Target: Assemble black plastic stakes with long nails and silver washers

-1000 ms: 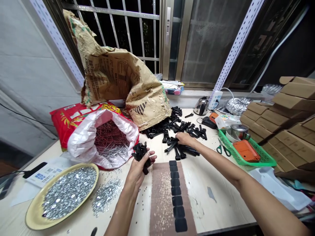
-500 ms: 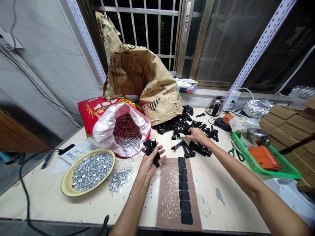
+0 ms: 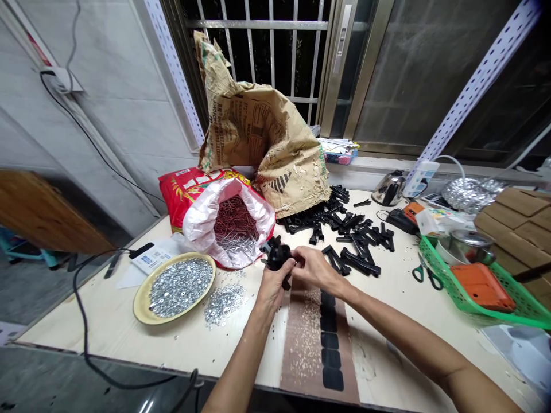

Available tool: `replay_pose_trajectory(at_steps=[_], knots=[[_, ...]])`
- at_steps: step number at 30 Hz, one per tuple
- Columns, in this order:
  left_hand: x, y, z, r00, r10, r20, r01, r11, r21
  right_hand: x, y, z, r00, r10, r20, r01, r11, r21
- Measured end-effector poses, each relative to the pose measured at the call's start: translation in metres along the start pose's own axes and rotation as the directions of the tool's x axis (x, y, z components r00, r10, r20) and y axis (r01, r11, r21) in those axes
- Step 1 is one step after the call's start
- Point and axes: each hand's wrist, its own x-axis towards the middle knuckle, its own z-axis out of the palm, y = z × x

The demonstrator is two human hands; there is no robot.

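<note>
My left hand point(image 3: 272, 284) is closed round a bunch of black plastic parts point(image 3: 276, 256), held just above the table's middle. My right hand point(image 3: 315, 268) has come up against that bunch from the right, its fingers curled onto the same parts. Behind the hands lies a loose pile of black plastic parts point(image 3: 349, 228) spread over the table. A brown strip with a row of black pads point(image 3: 329, 338) lies under my forearms.
A red-and-white sack of nails point(image 3: 230, 225) lies open at left, a torn brown paper bag point(image 3: 264, 146) behind it. A yellow dish of small metal washers point(image 3: 174, 286) sits beside spilled washers point(image 3: 224, 298). At right: green basket point(image 3: 508, 304), scissors point(image 3: 422, 272), kettle point(image 3: 388, 188), cardboard boxes point(image 3: 523, 213).
My right hand left the black pile and came back to the bunch in my left hand. The camera view swung left and pulled back.
</note>
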Motion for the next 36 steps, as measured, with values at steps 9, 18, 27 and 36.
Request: replay_pose_trajectory(at_steps=[9,18,27,36], knots=[[0.003,0.004,-0.029,0.951,0.275,-0.139,-0.204,0.9,0.386,-0.01,0.089,-0.02,0.986,-0.087,0.146,0.142,0.893,-0.427],[0.003,0.006,-0.03,0.87,0.4,-0.289,-0.183,0.805,0.565,0.006,0.199,-0.044,0.985,0.093,0.144,0.026,0.746,-0.665],[-0.012,0.0,-0.042,0.922,0.284,-0.263,-0.16,0.899,0.408,0.022,0.192,-0.054,0.976,-0.109,-0.188,-0.059,0.702,-0.709],[-0.023,0.014,-0.072,0.859,0.27,-0.434,-0.098,0.921,0.377,0.112,0.025,0.071,0.953,-0.246,0.177,0.291,0.907,-0.305]])
